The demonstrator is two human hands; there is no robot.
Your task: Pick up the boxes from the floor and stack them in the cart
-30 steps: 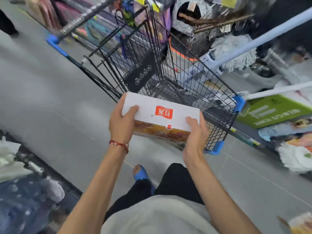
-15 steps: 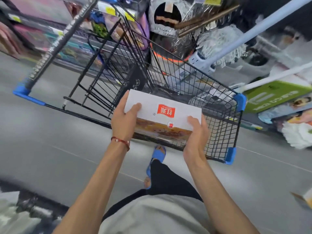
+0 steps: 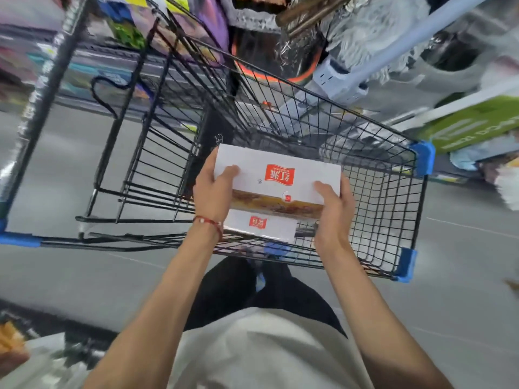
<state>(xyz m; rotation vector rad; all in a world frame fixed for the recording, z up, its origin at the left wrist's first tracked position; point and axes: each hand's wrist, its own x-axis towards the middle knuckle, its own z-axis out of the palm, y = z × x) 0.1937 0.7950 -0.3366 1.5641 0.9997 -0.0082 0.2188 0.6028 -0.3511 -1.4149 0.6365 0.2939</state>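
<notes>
Above the cart [image 3: 393, 175], left hand [image 3: 212, 192] and right hand [image 3: 334, 204] clamp opposite ends of the white box [image 3: 280, 175], level for stacking on the box below [image 3: 261, 224].

Matt black-coated metal wire on the cart [image 3: 387, 209], with blue plastic bumpers [image 3: 421, 158] capping its right-hand corners. The box [image 3: 278, 175] at centre frame is smooth white card with a faint sheen, and the grey floor [image 3: 70, 276] at lower left looks smooth and dull.
</notes>
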